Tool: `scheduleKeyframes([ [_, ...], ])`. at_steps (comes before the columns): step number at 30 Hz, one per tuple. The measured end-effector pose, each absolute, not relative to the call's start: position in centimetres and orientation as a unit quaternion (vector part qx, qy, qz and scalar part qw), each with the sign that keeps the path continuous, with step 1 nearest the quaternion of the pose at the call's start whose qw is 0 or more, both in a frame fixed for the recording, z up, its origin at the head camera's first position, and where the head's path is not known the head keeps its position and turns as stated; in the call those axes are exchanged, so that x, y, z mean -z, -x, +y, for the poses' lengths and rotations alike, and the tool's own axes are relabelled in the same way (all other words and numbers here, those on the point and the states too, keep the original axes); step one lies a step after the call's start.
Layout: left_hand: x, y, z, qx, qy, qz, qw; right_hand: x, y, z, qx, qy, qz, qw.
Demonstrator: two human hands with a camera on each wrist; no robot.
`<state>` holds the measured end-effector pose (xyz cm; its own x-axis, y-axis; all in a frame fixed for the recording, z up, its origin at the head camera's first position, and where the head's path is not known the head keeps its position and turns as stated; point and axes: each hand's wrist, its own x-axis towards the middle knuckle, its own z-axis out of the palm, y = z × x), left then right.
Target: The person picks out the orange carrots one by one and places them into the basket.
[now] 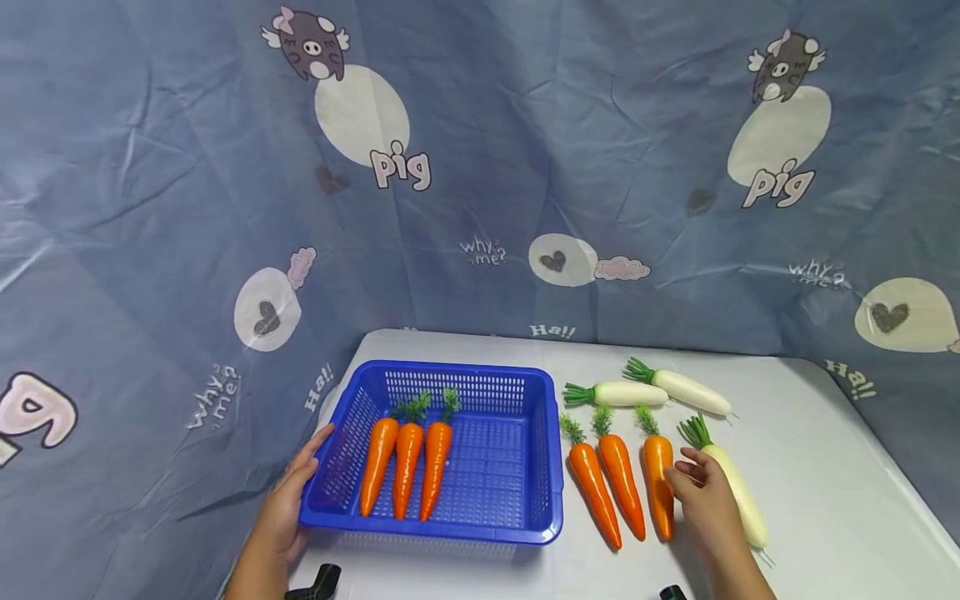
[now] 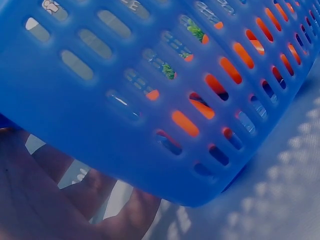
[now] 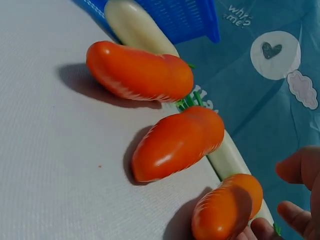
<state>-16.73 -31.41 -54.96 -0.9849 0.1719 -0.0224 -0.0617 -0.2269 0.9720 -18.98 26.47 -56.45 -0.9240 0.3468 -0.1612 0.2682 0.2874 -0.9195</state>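
A blue plastic basket [image 1: 487, 536] holds three orange carrots [image 1: 408, 467] with green tops, lying side by side in its left half. Against the basket's outer left side rests my left hand [image 1: 288, 500], fingers extended; the left wrist view shows fingers by the slotted wall [image 2: 135, 165]. To the right of the basket lie three more carrots in a row. At the rightmost of them, an orange carrot [image 1: 658, 479], is my right hand [image 1: 708, 500], with thumb and fingers spread in the right wrist view beside that carrot [image 3: 227, 205]. Whether a fingertip presses it is unclear.
Three white radishes with green stems lie about the loose carrots: one radish [image 1: 630, 394] behind them, another radish [image 1: 693, 392] further back, and a third radish [image 1: 738, 492] right of my right hand. A blue printed cloth [image 1: 487, 167] hangs behind the white table [image 1: 840, 500].
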Motion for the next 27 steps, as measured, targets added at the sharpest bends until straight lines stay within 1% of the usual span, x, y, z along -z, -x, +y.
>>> scheduleKeyframes([
  [5, 55.18, 16.7, -31.56, -0.793, -0.075, 0.599, 0.085, 56.76, 19.05, 26.52, -0.567, 0.175, -0.805, 0.013],
  [16, 55.04, 16.65, -31.56, -0.789, -0.057, 0.607, 0.081, 56.87, 19.18, 26.34, -0.564, 0.151, -0.812, -0.015],
  [27, 54.93, 16.5, -31.31, -0.775, -0.035, 0.627, 0.073, 57.29, 19.57, 26.29, -0.54, 0.139, -0.83, -0.017],
])
